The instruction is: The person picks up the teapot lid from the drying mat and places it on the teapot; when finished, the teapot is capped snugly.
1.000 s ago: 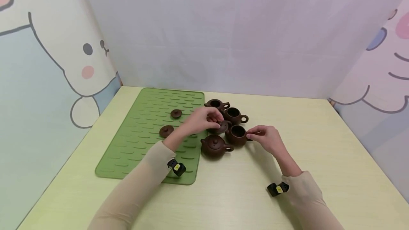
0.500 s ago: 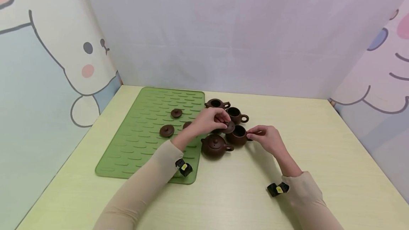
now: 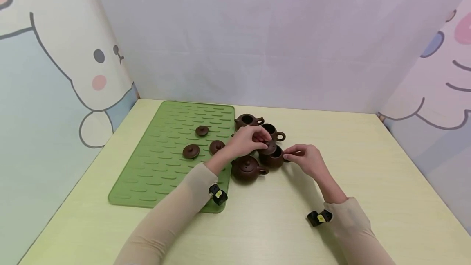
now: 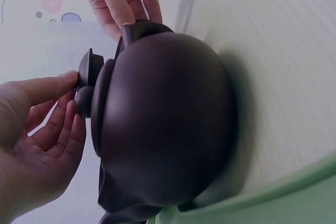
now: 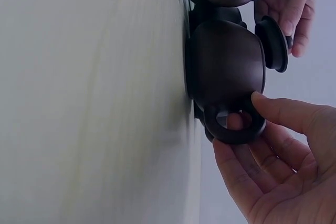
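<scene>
Already, one teapot (image 3: 245, 172) just nearer than the grip is lidded, another lid (image 3: 271, 148) is pinched by the left hand (image 3: 245, 140) above the open pot (image 3: 270, 161) gripped by the right hand (image 3: 304, 158), and three loose lids (image 3: 191, 151) remain leftward.

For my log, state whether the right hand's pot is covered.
Uncovered: the pot shows part of its open mouth; the left hand holds a lid above it.

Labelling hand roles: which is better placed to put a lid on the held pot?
Left hand, I'd say: it pinches a lid partly over the open pot, while the right hand holds its handle.
</scene>
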The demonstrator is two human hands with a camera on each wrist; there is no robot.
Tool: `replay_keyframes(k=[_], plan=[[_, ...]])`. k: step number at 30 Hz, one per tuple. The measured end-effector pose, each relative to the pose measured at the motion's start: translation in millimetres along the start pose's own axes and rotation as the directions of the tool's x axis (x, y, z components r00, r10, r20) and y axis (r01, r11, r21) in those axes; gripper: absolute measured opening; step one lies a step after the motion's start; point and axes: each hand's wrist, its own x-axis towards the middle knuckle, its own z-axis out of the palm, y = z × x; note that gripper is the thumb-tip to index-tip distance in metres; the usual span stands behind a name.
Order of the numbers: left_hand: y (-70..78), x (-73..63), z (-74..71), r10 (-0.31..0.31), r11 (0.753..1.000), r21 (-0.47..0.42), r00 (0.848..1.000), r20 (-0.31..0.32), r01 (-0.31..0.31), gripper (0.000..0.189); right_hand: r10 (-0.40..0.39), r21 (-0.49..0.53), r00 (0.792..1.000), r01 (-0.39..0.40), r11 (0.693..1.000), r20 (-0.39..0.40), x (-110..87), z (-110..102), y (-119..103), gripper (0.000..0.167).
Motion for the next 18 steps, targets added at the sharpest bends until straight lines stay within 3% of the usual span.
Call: replay_keyframes(k=[18], plan=[[4.1, 9.5, 18.9, 0.003, 0.999, 0.036, 1.000, -0.026, -0.002, 0.013, 0.011, 0.001, 1.000, -0.011, 1.000, 0.015, 0.3, -0.2, -0.4, 0.019]])
